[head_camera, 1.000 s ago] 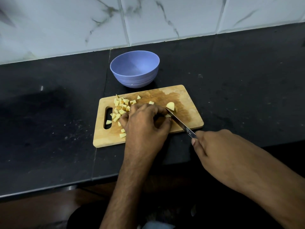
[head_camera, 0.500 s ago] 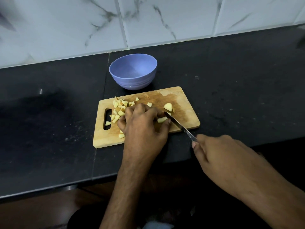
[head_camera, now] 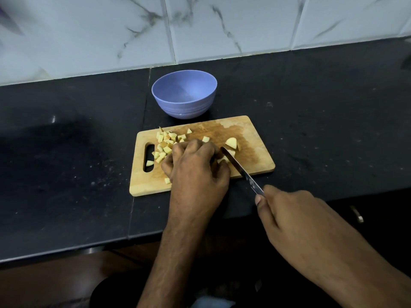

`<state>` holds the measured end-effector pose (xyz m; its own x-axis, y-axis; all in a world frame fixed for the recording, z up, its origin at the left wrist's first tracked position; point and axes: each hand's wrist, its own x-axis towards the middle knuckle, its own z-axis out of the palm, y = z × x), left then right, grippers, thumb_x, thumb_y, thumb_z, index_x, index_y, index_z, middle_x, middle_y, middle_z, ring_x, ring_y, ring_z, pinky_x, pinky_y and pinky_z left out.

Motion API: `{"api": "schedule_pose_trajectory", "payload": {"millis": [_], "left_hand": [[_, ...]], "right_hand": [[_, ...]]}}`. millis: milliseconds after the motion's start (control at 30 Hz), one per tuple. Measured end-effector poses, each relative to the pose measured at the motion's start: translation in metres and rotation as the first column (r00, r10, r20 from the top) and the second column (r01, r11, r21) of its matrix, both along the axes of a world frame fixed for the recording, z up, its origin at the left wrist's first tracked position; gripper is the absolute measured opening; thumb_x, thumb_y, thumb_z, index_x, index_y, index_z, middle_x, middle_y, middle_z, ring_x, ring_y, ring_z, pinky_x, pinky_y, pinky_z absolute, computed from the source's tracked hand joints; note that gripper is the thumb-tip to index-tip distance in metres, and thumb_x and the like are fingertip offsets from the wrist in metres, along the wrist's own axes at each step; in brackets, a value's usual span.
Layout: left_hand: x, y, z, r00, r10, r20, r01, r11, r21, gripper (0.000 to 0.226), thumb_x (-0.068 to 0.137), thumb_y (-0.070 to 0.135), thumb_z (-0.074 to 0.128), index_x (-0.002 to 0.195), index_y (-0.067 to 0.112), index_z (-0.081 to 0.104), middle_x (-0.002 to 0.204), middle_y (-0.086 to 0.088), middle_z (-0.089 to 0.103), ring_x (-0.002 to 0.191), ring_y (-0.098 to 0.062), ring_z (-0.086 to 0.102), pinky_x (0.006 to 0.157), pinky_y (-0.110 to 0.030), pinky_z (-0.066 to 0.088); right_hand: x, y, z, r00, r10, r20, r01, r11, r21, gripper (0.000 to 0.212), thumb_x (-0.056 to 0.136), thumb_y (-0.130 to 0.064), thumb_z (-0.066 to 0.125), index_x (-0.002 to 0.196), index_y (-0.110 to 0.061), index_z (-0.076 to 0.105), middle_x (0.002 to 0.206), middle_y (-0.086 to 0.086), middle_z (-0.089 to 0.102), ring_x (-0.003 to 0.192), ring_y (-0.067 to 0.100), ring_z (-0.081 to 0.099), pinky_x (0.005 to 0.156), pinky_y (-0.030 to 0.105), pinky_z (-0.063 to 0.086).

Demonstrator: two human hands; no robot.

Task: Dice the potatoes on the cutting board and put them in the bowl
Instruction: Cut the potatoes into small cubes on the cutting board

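**Dicing in hand, bowl unfilled**

Item: our left hand (head_camera: 195,167), fingers curled, pinning a potato piece (head_camera: 223,160) on the cutting board (head_camera: 255,156). Item: our right hand (head_camera: 295,221), closed round the handle of the knife (head_camera: 240,168), blade angled across the piece just beside the left fingertips. Item: diced cubes (head_camera: 165,143) heaped at the board's left end; one larger chunk (head_camera: 231,143) uncut beyond the blade. Item: blue bowl (head_camera: 184,107) behind the board, holding nothing we can see. We judge cutting continues; next we need a clean downward slice clear of the knuckles, then the chunk, then transfer.
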<state>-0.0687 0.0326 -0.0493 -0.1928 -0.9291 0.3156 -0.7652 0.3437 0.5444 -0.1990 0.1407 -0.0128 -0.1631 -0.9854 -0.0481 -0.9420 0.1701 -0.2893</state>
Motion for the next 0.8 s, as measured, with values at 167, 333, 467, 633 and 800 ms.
{"api": "schedule_pose_trajectory", "payload": {"millis": [167, 333, 467, 633, 800], "left_hand": [[0.000, -0.001, 0.000, 1.000, -0.026, 0.008, 0.026, 1.000, -0.008, 0.017, 0.090, 0.038, 0.066, 0.107, 0.037, 0.066, 0.106, 0.021, 0.056, 0.120, -0.008, 0.036, 0.108, -0.045, 0.022], [0.000, -0.002, -0.001, 0.999, -0.032, -0.006, 0.032, 0.999, -0.009, 0.018, 0.090, 0.039, 0.064, 0.108, 0.037, 0.067, 0.104, 0.021, 0.056, 0.120, -0.006, 0.034, 0.108, -0.042, 0.020], [-0.001, -0.002, -0.002, 1.000, -0.019, -0.003, 0.019, 1.000, -0.009, 0.017, 0.090, 0.041, 0.064, 0.106, 0.037, 0.066, 0.101, 0.020, 0.054, 0.118, -0.007, 0.034, 0.106, -0.040, 0.020], [-0.001, 0.001, -0.002, 1.000, 0.023, -0.018, -0.023, 1.000, -0.015, 0.012, 0.088, 0.042, 0.066, 0.097, 0.036, 0.062, 0.104, 0.018, 0.054, 0.116, -0.008, 0.033, 0.103, -0.038, 0.021], [0.001, 0.003, -0.002, 1.000, 0.002, -0.017, -0.003, 1.000, -0.009, 0.020, 0.085, 0.044, 0.068, 0.101, 0.036, 0.060, 0.111, 0.017, 0.051, 0.122, -0.008, 0.029, 0.101, -0.033, 0.015]], "right_hand": [[0.002, 0.001, 0.006, 0.999, -0.001, -0.039, 0.001, 1.000, 0.016, 0.029, 0.103, -0.046, 0.021, 0.082, -0.032, 0.033, 0.066, -0.006, 0.051, 0.052, 0.006, 0.049, 0.047, 0.020, 0.034], [0.001, -0.002, 0.006, 0.999, -0.004, -0.035, 0.006, 0.999, 0.053, 0.028, 0.104, -0.044, 0.022, 0.083, -0.031, 0.034, 0.069, -0.005, 0.052, 0.055, 0.006, 0.050, 0.054, 0.020, 0.042], [-0.002, -0.007, -0.012, 0.997, -0.047, -0.056, 0.050, 0.997, 0.053, 0.035, 0.102, -0.042, 0.024, 0.069, -0.029, 0.027, 0.062, -0.006, 0.046, 0.052, 0.006, 0.041, 0.062, 0.028, 0.049], [-0.006, 0.000, -0.020, 0.990, -0.037, -0.137, 0.042, 0.999, 0.033, 0.031, 0.094, -0.046, 0.018, 0.068, -0.031, 0.026, 0.059, -0.006, 0.046, 0.051, 0.007, 0.044, 0.057, 0.029, 0.047], [-0.001, 0.014, 0.011, 0.993, -0.005, -0.120, 0.014, 0.997, 0.070, 0.036, 0.102, -0.047, 0.020, 0.072, -0.029, 0.028, 0.070, -0.006, 0.050, 0.057, 0.007, 0.049, 0.053, 0.017, 0.038]]}}
